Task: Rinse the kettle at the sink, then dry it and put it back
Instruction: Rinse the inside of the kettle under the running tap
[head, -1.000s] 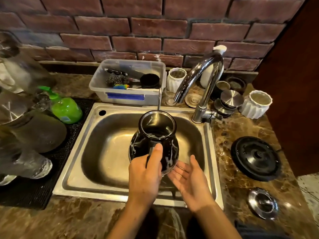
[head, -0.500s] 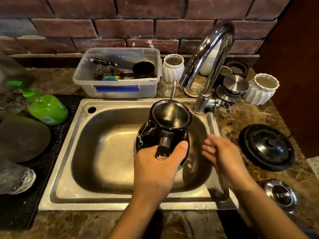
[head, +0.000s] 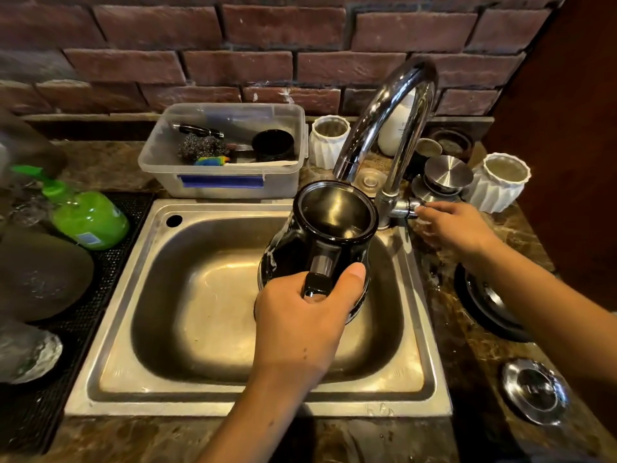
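A black kettle (head: 334, 228) with a shiny steel inside and no lid hangs over the steel sink (head: 213, 392), its mouth right under the chrome tap's spout (head: 387, 115). My left hand (head: 300, 332) is shut on the kettle's handle from the near side, thumb on top. My right hand (head: 450, 225) reaches to the tap's side lever (head: 405, 208) and its fingertips grip the lever's end. No water stream shows. The kettle's black base (head: 484, 305) lies on the counter to the right, partly hidden by my right forearm.
A clear plastic tub (head: 223, 182) with scourers stands behind the sink. A green soap bottle (head: 85, 217) lies on a black mat at left. White ribbed cups (head: 500, 182) and steel lids crowd behind the tap. A round steel lid (head: 534, 390) lies near right.
My right hand moved from near the kettle up and right to the tap's lever. The water stream seen one second ago is gone. The kettle shifted right, under the spout.
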A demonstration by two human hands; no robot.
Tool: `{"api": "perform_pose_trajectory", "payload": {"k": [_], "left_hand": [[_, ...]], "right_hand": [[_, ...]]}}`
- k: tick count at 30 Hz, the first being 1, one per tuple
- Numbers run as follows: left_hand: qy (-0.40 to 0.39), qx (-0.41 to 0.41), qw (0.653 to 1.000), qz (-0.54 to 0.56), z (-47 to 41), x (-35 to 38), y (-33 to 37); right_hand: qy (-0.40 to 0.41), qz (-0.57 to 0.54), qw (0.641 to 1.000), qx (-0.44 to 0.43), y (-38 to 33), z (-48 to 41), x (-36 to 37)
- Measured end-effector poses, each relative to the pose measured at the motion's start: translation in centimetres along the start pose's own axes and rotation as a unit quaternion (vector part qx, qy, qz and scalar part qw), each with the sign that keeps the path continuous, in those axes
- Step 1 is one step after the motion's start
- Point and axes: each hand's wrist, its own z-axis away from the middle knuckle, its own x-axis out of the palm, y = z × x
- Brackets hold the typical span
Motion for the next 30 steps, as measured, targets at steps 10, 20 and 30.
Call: {"api": "perform_pose_trajectory", "payload": {"k": [10, 20, 30], "left_hand": [[0.01, 0.002, 1.0, -0.005, -0.3, 0.9, 0.5], [0.012, -0.002, 1.0, -0.005, -0.3, 1.8, 0.4], [0.026, 0.001, 1.0, -0.016, -0.3, 1.1, 0.3]], "right_hand": [[-0.05, -0.041, 0.998, 0.005, 1.1, -1.1, -2.0], [-0.079, -0.157, 0.982, 0.069, 1.7, -2.0, -2.9], [-0.049, -0.19, 0.979, 0.057, 2.3, -2.2, -2.2]]}}
